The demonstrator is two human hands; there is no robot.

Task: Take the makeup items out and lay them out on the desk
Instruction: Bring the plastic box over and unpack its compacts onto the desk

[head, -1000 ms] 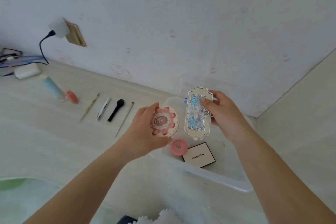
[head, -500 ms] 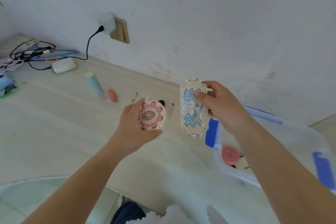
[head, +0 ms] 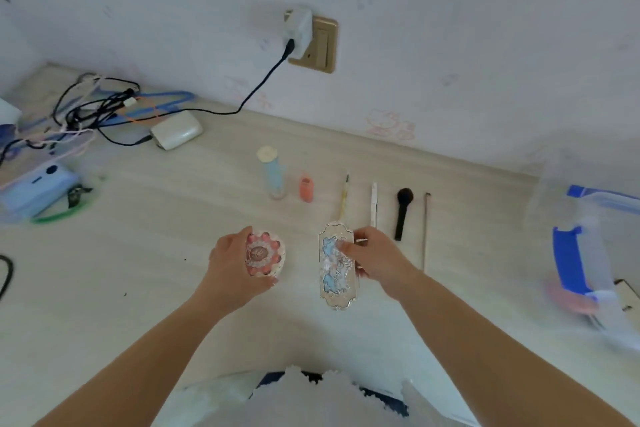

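Now the left hand (head: 239,262) grips a round pink compact (head: 265,255) and the right hand (head: 375,258) pinches an ornate rectangular palette (head: 337,269), both just over the desk (head: 138,270) toward its near edge. Both look rigid, light, likely brittle; hold by the edges.

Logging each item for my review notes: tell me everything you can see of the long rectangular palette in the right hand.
The long palette is a slim rectangular case with a scalloped, silvery-gold ornate rim and a pale lid bearing raised blue and white decoration. It looks like glossy plastic or metal and appears closed. It points lengthwise away from the person, lid up, low over the desk. The right hand pinches its right edge, thumb on the lid.
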